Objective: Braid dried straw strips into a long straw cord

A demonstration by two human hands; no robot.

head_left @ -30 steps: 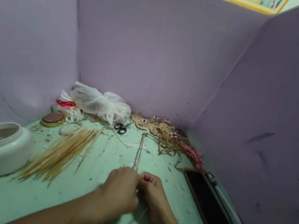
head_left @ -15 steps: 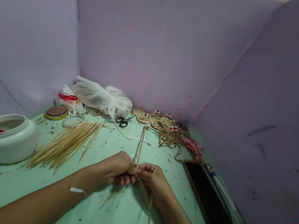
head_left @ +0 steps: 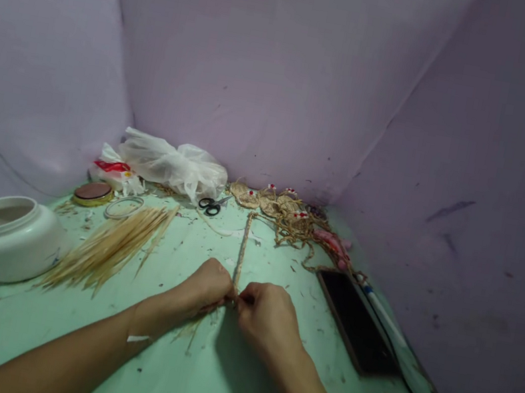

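A thin braided straw cord [head_left: 244, 247] runs from the pile at the back straight down to my hands. My left hand [head_left: 210, 287] is closed on the cord's near end, and some loose straw ends [head_left: 190, 331] poke out beneath it. Right beside it, my right hand [head_left: 266, 316] is turned palm down with thumb and fingertips pinched at the same end of the cord. What exactly the right fingertips grip is mostly covered, though straw strands meet them.
Loose straw strips [head_left: 114, 248] lie fanned at left, near a white pot [head_left: 12, 247] with a red stick. Scissors [head_left: 211, 205], a plastic bag [head_left: 171, 163] and coiled straw pieces [head_left: 271, 206] line the back. A phone [head_left: 354, 324] lies at right.
My right hand has rolled over from palm up to palm down. The straw ends that hung below it no longer show there. The view has shifted slightly.
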